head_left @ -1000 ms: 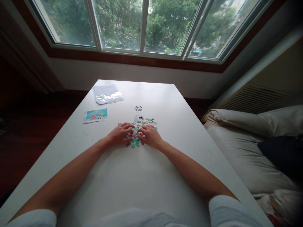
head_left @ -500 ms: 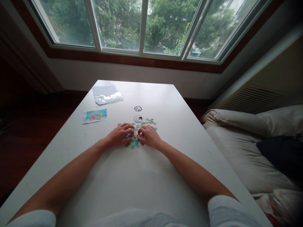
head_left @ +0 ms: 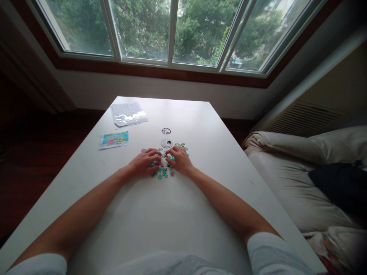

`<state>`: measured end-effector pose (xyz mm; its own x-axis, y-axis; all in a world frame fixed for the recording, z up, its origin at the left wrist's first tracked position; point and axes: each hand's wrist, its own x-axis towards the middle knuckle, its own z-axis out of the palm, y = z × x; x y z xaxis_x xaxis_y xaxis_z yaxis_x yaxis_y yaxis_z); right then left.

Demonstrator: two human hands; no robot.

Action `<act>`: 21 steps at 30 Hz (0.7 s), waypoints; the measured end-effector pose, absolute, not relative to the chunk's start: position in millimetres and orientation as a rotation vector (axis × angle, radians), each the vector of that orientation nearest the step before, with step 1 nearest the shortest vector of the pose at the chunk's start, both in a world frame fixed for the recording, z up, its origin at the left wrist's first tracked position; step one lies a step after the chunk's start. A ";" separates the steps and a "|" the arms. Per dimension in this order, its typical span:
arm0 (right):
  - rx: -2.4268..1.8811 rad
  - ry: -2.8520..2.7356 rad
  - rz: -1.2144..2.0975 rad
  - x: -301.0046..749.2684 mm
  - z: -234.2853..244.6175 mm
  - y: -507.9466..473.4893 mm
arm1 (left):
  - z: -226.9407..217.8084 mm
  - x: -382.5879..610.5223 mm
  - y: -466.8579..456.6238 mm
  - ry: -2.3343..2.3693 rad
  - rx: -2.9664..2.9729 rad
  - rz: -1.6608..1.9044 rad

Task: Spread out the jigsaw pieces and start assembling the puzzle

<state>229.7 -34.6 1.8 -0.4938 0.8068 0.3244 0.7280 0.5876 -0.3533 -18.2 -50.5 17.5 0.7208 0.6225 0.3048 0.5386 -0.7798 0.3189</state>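
Note:
A scatter of small teal, pink and yellow jigsaw pieces [head_left: 164, 172] lies on the white table [head_left: 177, 214] in front of me. My left hand [head_left: 143, 162] rests palm down on the left side of the pile, fingers stretched over the pieces. My right hand [head_left: 179, 159] sits on the right side with its fingers curled and pinched at a piece near the pile's top. What it pinches is too small to make out.
A picture card [head_left: 113, 139] lies to the left of the pile, a clear plastic bag [head_left: 128, 114] beyond it. Two small round objects [head_left: 166, 143] sit just past the pieces. A cushioned sofa [head_left: 304, 179] stands along the table's right edge; windows fill the far wall.
My right hand has slid a little forward and curled its fingers into a pinch over the pieces. My left hand has barely moved.

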 end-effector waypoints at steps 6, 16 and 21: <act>-1.149 -2.462 0.224 231.8 3.0 -35.8 | 16.8 -18.4 -50.4 0.923 2.719 0.609; -1.069 -2.431 0.233 236.1 -2.2 -36.1 | 20.2 -20.5 -49.9 0.937 2.722 0.577; -1.020 -2.431 0.245 236.4 -5.9 -36.0 | 22.2 -20.2 -50.3 0.892 2.706 0.581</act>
